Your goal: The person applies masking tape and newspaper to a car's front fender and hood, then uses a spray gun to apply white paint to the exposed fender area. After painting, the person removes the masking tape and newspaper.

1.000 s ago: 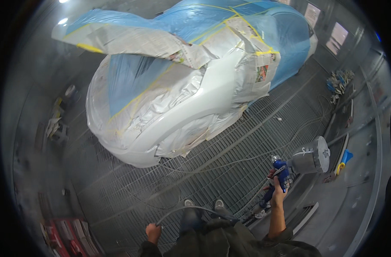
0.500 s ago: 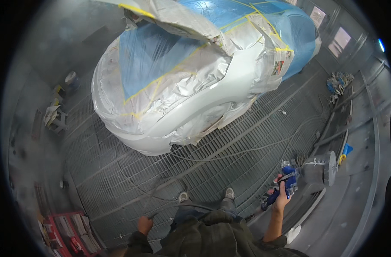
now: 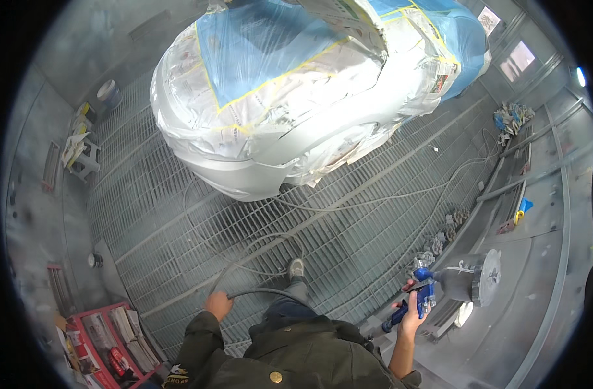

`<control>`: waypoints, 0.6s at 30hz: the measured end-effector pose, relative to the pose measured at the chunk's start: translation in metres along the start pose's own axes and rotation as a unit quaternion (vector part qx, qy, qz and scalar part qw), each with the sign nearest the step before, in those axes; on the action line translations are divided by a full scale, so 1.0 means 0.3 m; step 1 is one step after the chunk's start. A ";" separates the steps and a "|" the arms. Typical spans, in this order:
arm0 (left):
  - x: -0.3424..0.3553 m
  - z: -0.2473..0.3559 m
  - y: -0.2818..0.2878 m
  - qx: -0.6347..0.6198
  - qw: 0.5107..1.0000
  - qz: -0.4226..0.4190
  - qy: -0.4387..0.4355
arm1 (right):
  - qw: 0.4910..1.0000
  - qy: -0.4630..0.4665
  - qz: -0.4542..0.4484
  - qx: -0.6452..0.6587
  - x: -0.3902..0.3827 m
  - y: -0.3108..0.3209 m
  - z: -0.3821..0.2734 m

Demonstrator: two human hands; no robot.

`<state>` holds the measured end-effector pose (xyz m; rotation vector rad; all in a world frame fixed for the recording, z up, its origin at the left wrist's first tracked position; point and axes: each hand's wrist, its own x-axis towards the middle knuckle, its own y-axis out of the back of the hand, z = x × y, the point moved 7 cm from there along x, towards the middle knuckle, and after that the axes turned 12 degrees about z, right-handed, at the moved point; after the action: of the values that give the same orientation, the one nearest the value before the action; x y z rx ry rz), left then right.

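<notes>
My right hand (image 3: 411, 316) is wrapped round the grip of a blue spray gun (image 3: 424, 295), held out at the lower right. A cloudy paint cup (image 3: 466, 280) with a round lid is fixed to the gun. At the lower left, my left hand (image 3: 219, 305) is closed on a dark air hose (image 3: 265, 291), which arcs across in front of my legs. Ahead stands a car (image 3: 257, 170) with white body panels, its other parts covered in masking paper (image 3: 309, 91), blue film (image 3: 257, 52) and yellow tape.
Loops of hose (image 3: 361, 209) lie on the grated floor (image 3: 147, 220). A red rack (image 3: 105, 343) with papers stands at the lower left. Along the left wall are a white bucket (image 3: 108, 94) and a small stool (image 3: 85, 159). Crumpled masking waste (image 3: 514, 120) lies by the right wall.
The car now sits higher in view, and my viewpoint has shifted; only one shoe shows. My left hand has come up with the hose. The spray gun stays in my right hand, slightly lower.
</notes>
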<state>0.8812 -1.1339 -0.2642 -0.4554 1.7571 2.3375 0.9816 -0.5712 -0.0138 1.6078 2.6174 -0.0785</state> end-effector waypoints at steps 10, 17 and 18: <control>-0.497 -0.603 0.070 0.030 0.990 -0.121 0.071 | 0.998 -0.051 -0.023 0.012 -0.437 0.031 0.176; -0.866 -0.979 0.217 0.051 0.979 -0.197 -0.008 | 0.985 -0.097 -0.097 0.102 -0.652 -0.184 0.265; -0.824 -0.990 0.283 0.076 0.983 -0.166 0.026 | 0.984 -0.094 -0.103 0.111 -0.674 -0.215 0.262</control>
<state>1.1249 -1.4330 -0.1767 -0.7270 1.7128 1.9641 1.0178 -0.7864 -0.0746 1.3023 2.6906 -0.5236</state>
